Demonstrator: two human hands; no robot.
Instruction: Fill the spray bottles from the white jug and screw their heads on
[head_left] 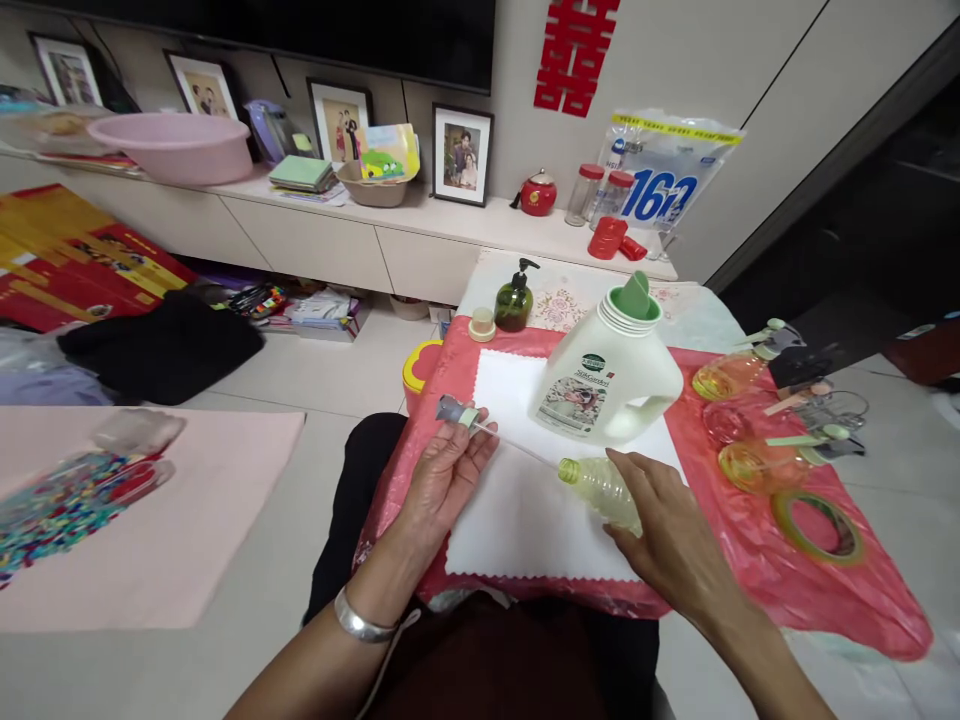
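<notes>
My left hand [448, 470] is closed on a spray pump head [457, 411], whose thin dip tube runs right into the mouth of a small clear bottle [600, 487]. My right hand [667, 535] is wrapped around that bottle, which lies tilted on a white cloth [517, 520]. A large white detergent jug [606, 375] with a green funnel [636, 297] in its neck stands just behind the bottle. The cloth lies on a red plastic sheet [787, 570] covering a low table.
Several filled spray bottles [739, 375] and a ring of tape [817, 525] lie right of the jug. A dark pump bottle [514, 298] and small cap [481, 324] stand behind. A yellow bin [420, 368], pink mat [187, 510] and shelf with photo frames surround the table.
</notes>
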